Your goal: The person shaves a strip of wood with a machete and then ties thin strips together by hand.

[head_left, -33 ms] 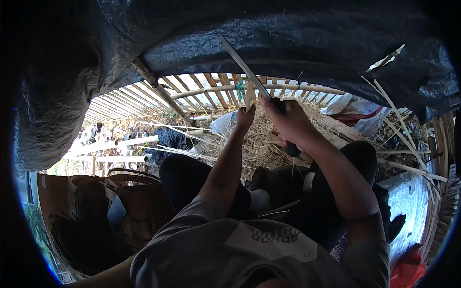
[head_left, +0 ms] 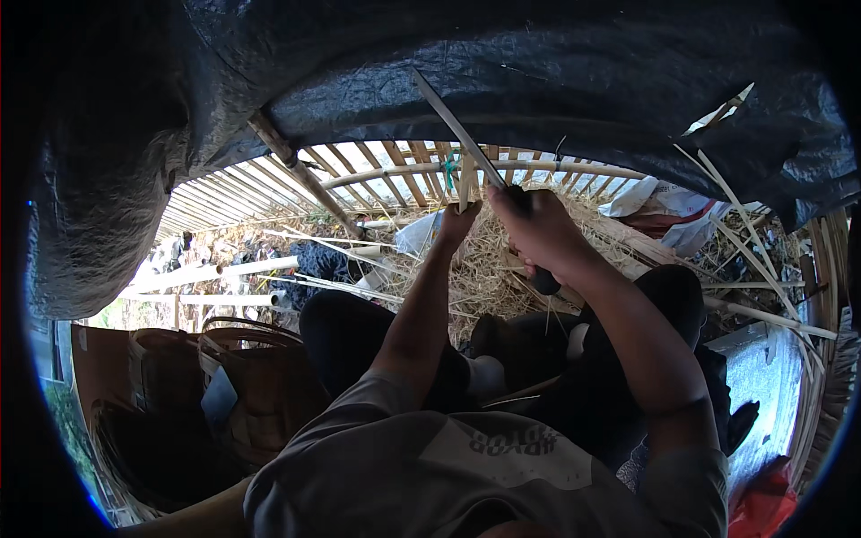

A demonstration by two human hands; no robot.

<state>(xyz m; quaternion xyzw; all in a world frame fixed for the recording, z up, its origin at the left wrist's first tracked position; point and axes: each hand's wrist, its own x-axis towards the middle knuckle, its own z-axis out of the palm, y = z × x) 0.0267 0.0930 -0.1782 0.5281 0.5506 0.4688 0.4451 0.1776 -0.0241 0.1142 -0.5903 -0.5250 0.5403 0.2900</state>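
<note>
My right hand is closed around the dark handle of a long knife, and the blade points up and to the left. My left hand pinches a thin pale bamboo strip upright, right beside the blade. The two hands are close together, above a heap of straw-like bamboo shavings. My knees in dark trousers are bent up below the hands.
A black tarp hangs overhead. A bamboo slat fence runs behind the hands. Woven baskets stand at the lower left. Long loose bamboo strips lie at the right, and a red object lies at the lower right.
</note>
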